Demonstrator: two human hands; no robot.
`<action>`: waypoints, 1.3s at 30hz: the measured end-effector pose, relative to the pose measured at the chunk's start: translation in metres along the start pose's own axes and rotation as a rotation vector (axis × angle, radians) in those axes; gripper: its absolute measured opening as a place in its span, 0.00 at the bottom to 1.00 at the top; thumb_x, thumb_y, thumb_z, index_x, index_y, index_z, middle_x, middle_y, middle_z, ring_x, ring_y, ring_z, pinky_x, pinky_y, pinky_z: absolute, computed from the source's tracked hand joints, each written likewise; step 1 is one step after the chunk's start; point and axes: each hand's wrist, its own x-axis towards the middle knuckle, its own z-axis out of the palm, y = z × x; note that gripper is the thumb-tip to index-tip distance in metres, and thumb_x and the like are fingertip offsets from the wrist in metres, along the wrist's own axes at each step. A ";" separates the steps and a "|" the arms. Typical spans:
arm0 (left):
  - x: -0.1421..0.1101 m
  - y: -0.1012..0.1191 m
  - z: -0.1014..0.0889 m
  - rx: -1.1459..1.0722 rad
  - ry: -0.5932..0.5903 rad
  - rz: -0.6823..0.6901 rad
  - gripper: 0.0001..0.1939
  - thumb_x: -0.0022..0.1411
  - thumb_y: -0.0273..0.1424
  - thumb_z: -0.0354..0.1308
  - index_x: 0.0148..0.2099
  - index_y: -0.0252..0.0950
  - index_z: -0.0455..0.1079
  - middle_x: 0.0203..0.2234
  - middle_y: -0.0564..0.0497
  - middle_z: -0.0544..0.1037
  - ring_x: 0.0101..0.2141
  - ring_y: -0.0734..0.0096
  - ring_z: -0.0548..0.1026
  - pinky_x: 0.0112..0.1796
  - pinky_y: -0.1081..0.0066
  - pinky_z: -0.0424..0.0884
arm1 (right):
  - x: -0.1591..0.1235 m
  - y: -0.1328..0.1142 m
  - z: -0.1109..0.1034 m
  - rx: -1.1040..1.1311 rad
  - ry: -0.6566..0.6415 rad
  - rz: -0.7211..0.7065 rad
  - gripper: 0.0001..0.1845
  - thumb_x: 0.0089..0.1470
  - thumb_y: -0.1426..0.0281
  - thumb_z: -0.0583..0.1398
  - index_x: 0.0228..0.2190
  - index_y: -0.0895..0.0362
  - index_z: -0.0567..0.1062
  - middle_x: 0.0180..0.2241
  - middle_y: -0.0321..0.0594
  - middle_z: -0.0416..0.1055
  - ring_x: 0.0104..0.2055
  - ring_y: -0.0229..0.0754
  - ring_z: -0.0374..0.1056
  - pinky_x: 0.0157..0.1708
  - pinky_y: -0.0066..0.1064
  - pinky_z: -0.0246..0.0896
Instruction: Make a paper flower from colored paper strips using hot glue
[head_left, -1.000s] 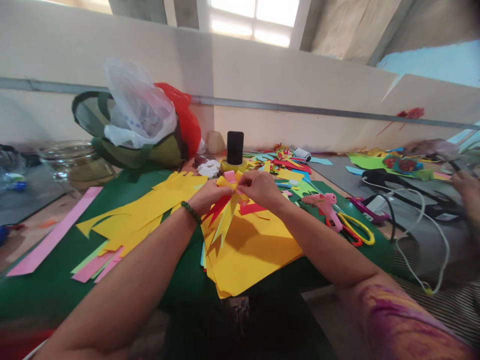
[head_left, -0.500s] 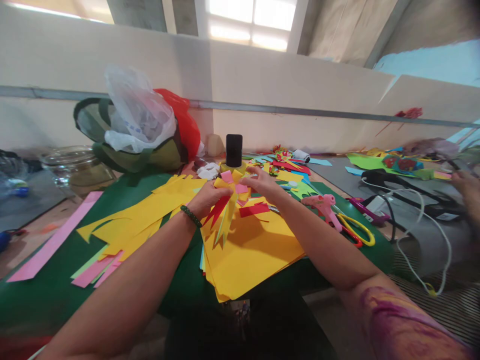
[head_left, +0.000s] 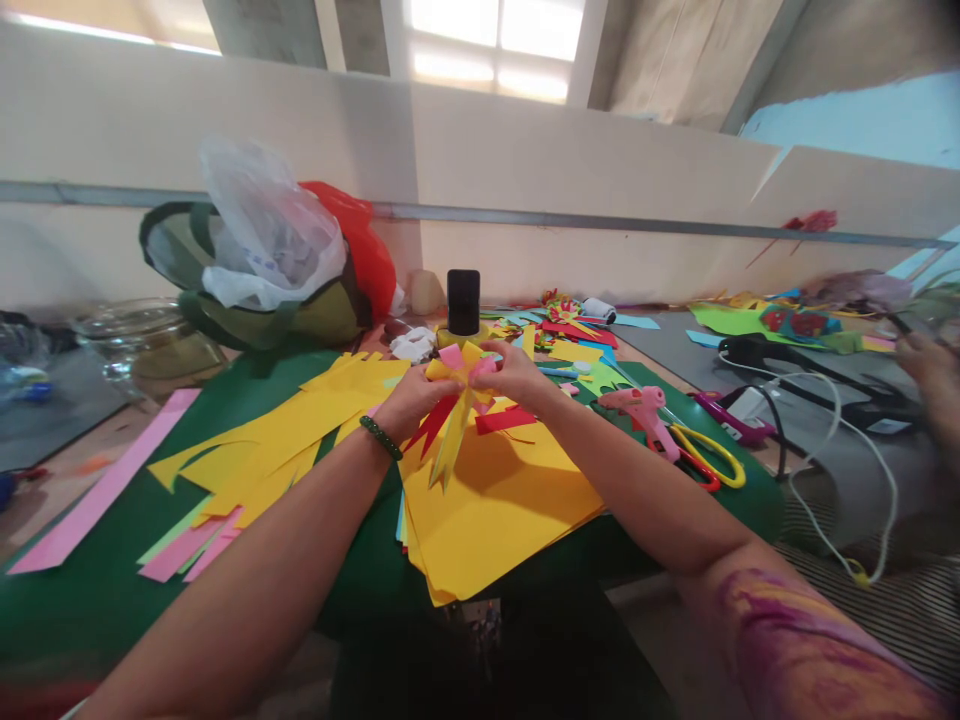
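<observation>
Between my two hands is a paper bow (head_left: 466, 377) of yellow and pink loops, with red and yellow forked tails hanging down. My left hand (head_left: 415, 398) pinches it from the left side. On the right, my right hand (head_left: 517, 376) has its fingers closed on the bow's pink and yellow loops. Below lies a stack of yellow paper sheets (head_left: 499, 515), with edges of other colours showing at its left. A piece of red paper (head_left: 504, 419) rests on the stack, under my right wrist.
Yellow paper pieces (head_left: 277, 430) and a pink strip (head_left: 112, 480) lie to the left. A phone (head_left: 463, 301) stands upright behind the bow. To the right are a pink glue gun (head_left: 643, 410), scissors (head_left: 716, 455) and a white cable (head_left: 832, 400). Another person's hand (head_left: 930, 365) shows far right.
My right hand lifted off the bow's middle half a second ago, its fingers spreading, and now grips the right-hand loops. My left hand has kept its hold.
</observation>
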 end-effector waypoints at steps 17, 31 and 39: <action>-0.002 0.003 0.002 -0.017 -0.018 0.023 0.15 0.35 0.34 0.68 0.29 0.34 0.73 0.24 0.53 0.78 0.28 0.67 0.75 0.32 0.69 0.71 | -0.001 -0.003 0.003 0.255 -0.012 0.183 0.21 0.34 0.77 0.64 0.35 0.57 0.72 0.22 0.30 0.71 0.25 0.37 0.69 0.27 0.26 0.64; -0.001 0.004 -0.001 0.047 -0.103 0.056 0.18 0.35 0.34 0.69 0.32 0.33 0.75 0.26 0.51 0.79 0.31 0.65 0.75 0.38 0.66 0.70 | -0.001 -0.001 -0.002 0.250 -0.116 0.157 0.19 0.34 0.78 0.65 0.34 0.58 0.75 0.24 0.32 0.75 0.24 0.36 0.69 0.24 0.24 0.64; -0.003 0.013 -0.002 0.257 0.264 0.325 0.22 0.42 0.37 0.67 0.40 0.36 0.71 0.36 0.48 0.78 0.39 0.64 0.74 0.39 0.69 0.69 | 0.006 0.004 -0.006 0.410 0.052 0.146 0.16 0.33 0.78 0.61 0.31 0.57 0.73 0.22 0.29 0.72 0.24 0.34 0.68 0.24 0.23 0.64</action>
